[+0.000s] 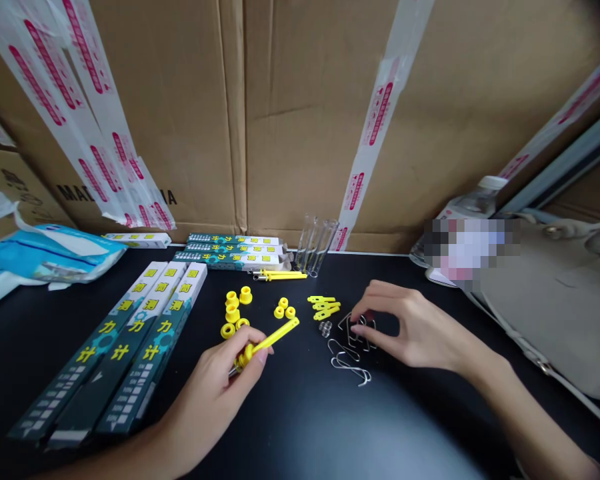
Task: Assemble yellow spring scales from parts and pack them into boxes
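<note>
My left hand (pixel 230 380) is closed round a yellow plastic rod (pixel 279 335), whose flat end points up to the right. My right hand (pixel 400 320) reaches into a small pile of bent metal wires (pixel 351 340), thumb and index fingertip a little apart at the wires. Whether a wire lies between them is too small to tell. Metal S-hooks (pixel 350 365) lie just in front, and small springs (pixel 325 328) to their left. Flat yellow pieces (pixel 324 307) sit behind the springs. Small yellow rings (pixel 284 309) and larger yellow caps (pixel 233 313) are behind my left hand.
Three long printed boxes (pixel 135 340) lie at the left, with more boxes (pixel 233 252) at the back. Clear tubes (pixel 316 245) stand behind two yellow rods (pixel 283 275). A blue packet (pixel 55 253), a bottle (pixel 475 200) and a beige bag (pixel 565 300) flank the black table (pixel 340 433).
</note>
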